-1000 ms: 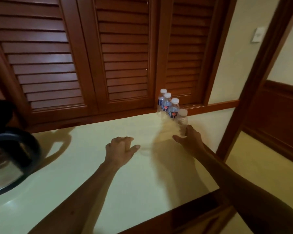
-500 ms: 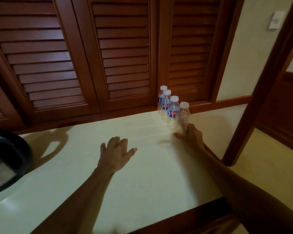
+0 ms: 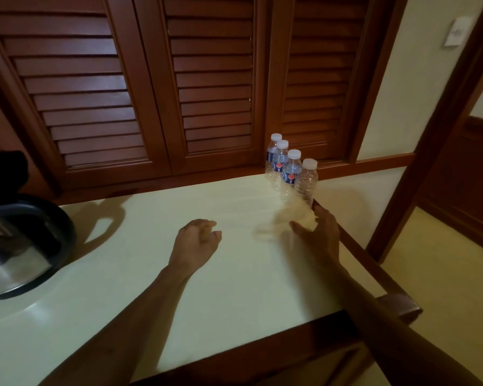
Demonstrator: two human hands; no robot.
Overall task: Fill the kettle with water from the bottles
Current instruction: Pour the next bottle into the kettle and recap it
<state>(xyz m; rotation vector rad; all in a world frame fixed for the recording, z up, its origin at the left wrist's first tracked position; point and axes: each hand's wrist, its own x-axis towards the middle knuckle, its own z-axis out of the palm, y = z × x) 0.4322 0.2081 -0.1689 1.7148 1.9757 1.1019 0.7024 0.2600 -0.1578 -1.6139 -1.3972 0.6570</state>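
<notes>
The shutters (image 3: 151, 87), dark brown wood with slats, filled the wall beyond both hands. Below them the table (image 3: 156, 274), pale cream on top with a brown wooden edge, lay under both forearms and ran from the left border to a corner near the right arm.

The kettle (image 3: 20, 246) stood at the far left of the table, well apart from the left hand. It had a steel body and a black rim and handle, and the frame cut off its left part. Whether it held water could not be told.

The left hand (image 3: 197, 242) was out over the middle of the table, empty, with the fingers loosely curled toward the palm. Whether it touched the surface could not be told.

The right hand (image 3: 318, 232) was near the right edge of the table, just short of the bottles. Its fingers were parted and curved around the base of the nearest bottle (image 3: 306, 181); that base was blurred, so whether the hand truly gripped it could not be told.

Four bottles (image 3: 283, 168) stood upright in a close row beyond the right hand, running back toward the shutters. All were clear plastic with white caps on. The nearest bottle showed no label; the three behind it carried blue labels.

A white wall plate (image 3: 457, 32) sat high on the wall, far above the right hand.
</notes>
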